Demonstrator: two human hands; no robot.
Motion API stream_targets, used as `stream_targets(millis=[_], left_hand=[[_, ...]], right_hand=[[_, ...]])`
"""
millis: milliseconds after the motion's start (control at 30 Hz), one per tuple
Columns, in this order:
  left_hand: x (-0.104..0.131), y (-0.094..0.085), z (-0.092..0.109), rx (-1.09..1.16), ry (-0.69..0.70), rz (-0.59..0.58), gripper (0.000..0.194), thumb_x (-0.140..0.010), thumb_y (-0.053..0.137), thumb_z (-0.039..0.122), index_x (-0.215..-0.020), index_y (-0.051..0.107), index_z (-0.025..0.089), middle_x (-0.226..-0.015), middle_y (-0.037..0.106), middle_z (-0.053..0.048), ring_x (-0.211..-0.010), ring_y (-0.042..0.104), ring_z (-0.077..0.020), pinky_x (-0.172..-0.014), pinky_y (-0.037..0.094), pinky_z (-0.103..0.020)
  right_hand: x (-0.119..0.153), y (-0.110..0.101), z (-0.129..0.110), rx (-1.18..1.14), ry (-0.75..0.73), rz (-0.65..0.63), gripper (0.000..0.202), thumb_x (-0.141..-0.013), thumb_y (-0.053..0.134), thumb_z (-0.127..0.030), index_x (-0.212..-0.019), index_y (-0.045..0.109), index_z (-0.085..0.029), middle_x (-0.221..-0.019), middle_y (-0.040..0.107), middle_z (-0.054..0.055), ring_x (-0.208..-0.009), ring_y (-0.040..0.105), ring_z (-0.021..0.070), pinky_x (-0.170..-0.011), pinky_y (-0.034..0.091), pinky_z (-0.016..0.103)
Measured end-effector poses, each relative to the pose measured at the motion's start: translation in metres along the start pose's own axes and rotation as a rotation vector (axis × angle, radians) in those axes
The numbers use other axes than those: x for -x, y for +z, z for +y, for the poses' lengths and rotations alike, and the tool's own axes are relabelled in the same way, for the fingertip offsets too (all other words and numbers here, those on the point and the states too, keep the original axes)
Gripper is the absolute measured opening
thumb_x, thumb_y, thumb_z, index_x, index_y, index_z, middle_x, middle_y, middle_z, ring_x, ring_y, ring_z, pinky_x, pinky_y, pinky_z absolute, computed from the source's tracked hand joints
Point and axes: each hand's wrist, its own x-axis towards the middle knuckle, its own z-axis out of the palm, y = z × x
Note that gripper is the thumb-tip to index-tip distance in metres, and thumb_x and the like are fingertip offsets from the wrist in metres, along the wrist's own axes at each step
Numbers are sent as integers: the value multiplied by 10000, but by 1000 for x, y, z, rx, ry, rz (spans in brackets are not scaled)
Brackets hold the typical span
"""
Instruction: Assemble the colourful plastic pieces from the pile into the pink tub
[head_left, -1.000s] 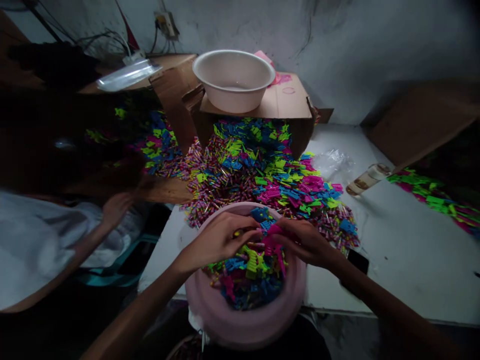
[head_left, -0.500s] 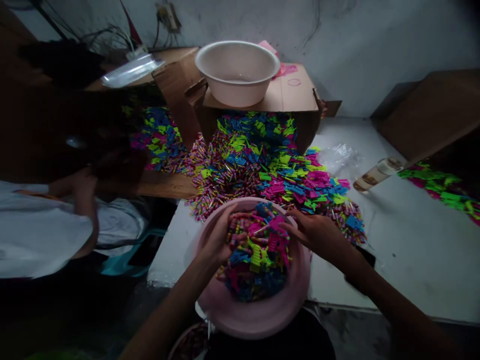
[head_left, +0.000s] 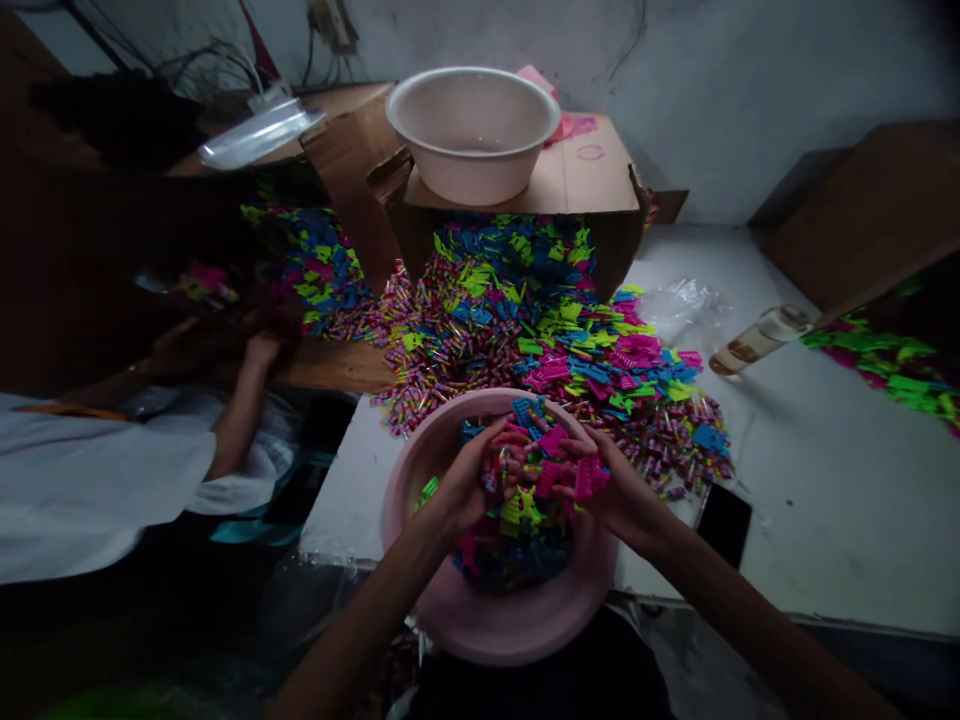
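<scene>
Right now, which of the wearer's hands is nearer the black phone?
Right. The right hand is left of the black phone; the left hand is farther left, over the basin.

The left hand (head_left: 472, 478), with striped pieces (head_left: 499, 468), has moved inward from the left rim of the basin (head_left: 510, 642), baring a green piece (head_left: 426, 493) by its left wall; the right hand (head_left: 616, 490) has turned and drawn nearer, a pink piece (head_left: 589, 478) now in its fingers; the phone (head_left: 724, 525) near the front edge of the table (head_left: 840, 540) is less covered; a co-worker's hand (head_left: 262, 350) has reached toward the wooden board (head_left: 337, 368).
</scene>
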Motion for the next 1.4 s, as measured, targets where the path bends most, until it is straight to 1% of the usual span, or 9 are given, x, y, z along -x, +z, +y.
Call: stream_targets(millis=[100, 300, 533, 633, 767, 900, 1067, 1200, 1400], left_hand=[[2, 4, -7, 3, -19, -9, 157, -803, 740, 233, -923, 703, 138, -728, 697, -30, -579, 637, -120, -481, 473, -192], [-3, 12, -36, -183, 199, -46, 433, -640, 900, 218, -1012, 685, 161, -863, 730, -30, -731, 678, -143, -639, 516, -203], [-11, 11, -33, -240, 328, 21, 406, -719, 847, 427, -879, 574, 173, -640, 604, 52, -405, 447, -41, -341, 250, -146], [-8, 6, -30, -316, 317, 52, 389, -751, 817, 459, -897, 578, 189, -594, 583, 65, -380, 433, -47, -333, 225, -143], [-2, 3, -34, -454, 415, 138, 341, -779, 795, 466, -872, 636, 178, -538, 522, 86, -359, 335, -22, -356, 210, -147], [7, 8, -34, -606, 566, 175, 261, -795, 787, 417, -846, 718, 170, -716, 656, 12, -556, 541, -73, -490, 387, -162], [20, 13, -31, -777, 637, 177, 276, -862, 705, 451, -976, 757, 205, -734, 700, -23, -647, 633, -161, -523, 457, -227], [27, 16, -27, -857, 670, 190, 241, -850, 732, 427, -942, 742, 205, -776, 729, -25, -696, 659, -175, -568, 492, -242], [35, 22, -16, -1006, 683, 167, 222, -896, 693, 400, -934, 754, 189, -797, 758, -18, -672, 658, -158, -610, 488, -243]], right_hand=[[7, 8, 6, -102, 92, 62, 123, -880, 649, -330, -973, 674, -254, -960, 744, 26, -766, 728, 189, -663, 613, 340], [17, 26, 15, -168, -24, 115, 216, -731, 770, -167, -927, 697, -225, -844, 730, -19, -683, 680, 126, -534, 528, 185], [10, 22, 8, -296, -6, 61, 190, -840, 714, -420, -892, 674, -242, -816, 725, -12, -681, 685, 152, -582, 579, 262], [13, 19, 4, -315, 38, -7, 104, -834, 715, -318, -892, 683, -238, -911, 747, 7, -869, 712, 174, -753, 607, 307], [19, 19, 3, -148, -35, -125, 190, -773, 757, -203, -961, 734, -218, -1037, 758, 27, -991, 705, 200, -874, 584, 338], [18, 20, 2, 100, -163, -81, 233, -863, 696, -375, -1027, 764, -225, -1133, 749, 51, -958, 709, 214, -748, 590, 302], [13, 18, -5, 294, -317, -24, 291, -883, 689, -441, -1065, 770, -228, -989, 769, 39, -889, 710, 203, -684, 558, 255], [13, 13, -8, 255, -325, -55, 323, -795, 810, -395, -1072, 751, -240, -962, 764, 20, -824, 712, 177, -718, 561, 253], [18, 13, -11, 234, -435, -12, 293, -697, 892, -299, -886, 673, -255, -775, 684, -62, -680, 646, 114, -632, 532, 200]])
